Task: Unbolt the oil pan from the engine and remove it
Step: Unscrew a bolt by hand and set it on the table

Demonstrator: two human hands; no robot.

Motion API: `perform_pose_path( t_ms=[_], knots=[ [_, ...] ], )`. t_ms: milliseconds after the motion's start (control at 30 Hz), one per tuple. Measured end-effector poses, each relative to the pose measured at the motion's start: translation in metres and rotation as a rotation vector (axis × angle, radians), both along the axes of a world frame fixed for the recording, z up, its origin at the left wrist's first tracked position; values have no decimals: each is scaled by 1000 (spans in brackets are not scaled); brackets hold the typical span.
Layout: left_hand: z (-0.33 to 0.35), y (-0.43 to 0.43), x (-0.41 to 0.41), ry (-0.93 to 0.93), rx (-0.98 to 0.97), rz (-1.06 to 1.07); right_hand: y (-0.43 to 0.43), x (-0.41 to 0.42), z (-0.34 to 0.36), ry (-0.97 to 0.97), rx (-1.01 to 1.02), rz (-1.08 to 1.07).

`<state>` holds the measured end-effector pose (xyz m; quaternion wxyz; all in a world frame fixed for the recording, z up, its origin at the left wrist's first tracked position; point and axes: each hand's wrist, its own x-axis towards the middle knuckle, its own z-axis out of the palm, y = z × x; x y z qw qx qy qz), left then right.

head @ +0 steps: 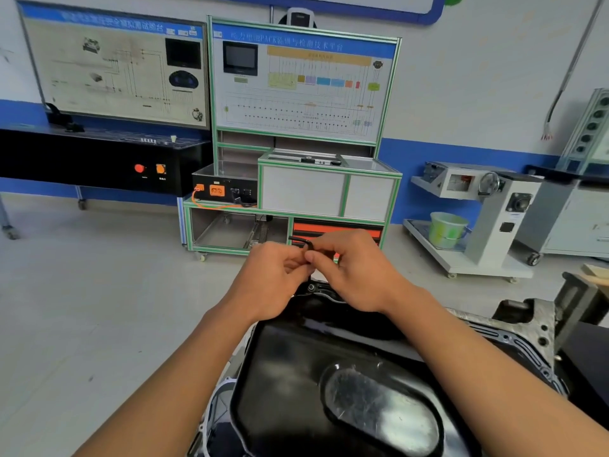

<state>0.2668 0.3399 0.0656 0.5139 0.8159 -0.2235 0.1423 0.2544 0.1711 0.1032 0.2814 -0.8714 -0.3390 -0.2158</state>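
A glossy black oil pan [296, 374] lies bottom-up on the grey engine [534, 328], filling the lower middle of the view. At the pan's far rim sits a bolt [311, 287]. A black L-shaped hex key [301, 240] stands upright over that bolt, its short arm pointing left. My left hand [273, 278] and my right hand [356, 272] meet above the bolt, and both pinch the key's shaft with curled fingers. The key's lower end is mostly hidden behind my fingers.
A green-framed training bench [390, 189] on casters stands straight ahead across the pale floor. A black console [99, 159] runs along the left wall. At the right is a grey engine stand [494, 225] with a green bucket [446, 229] on its base.
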Motion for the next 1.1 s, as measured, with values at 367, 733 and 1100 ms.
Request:
perform_pose_path(
  t_ms=[367, 733, 1100],
  knots=[
    [0, 0, 0, -14, -2, -22, -1, 2, -2, -13, 2, 5],
    [2, 5, 2, -22, 64, -14, 5, 0, -1, 6, 154, 114],
    [1, 7, 10, -27, 41, -90, 13, 7, -6, 256, 412, 183]
  ],
)
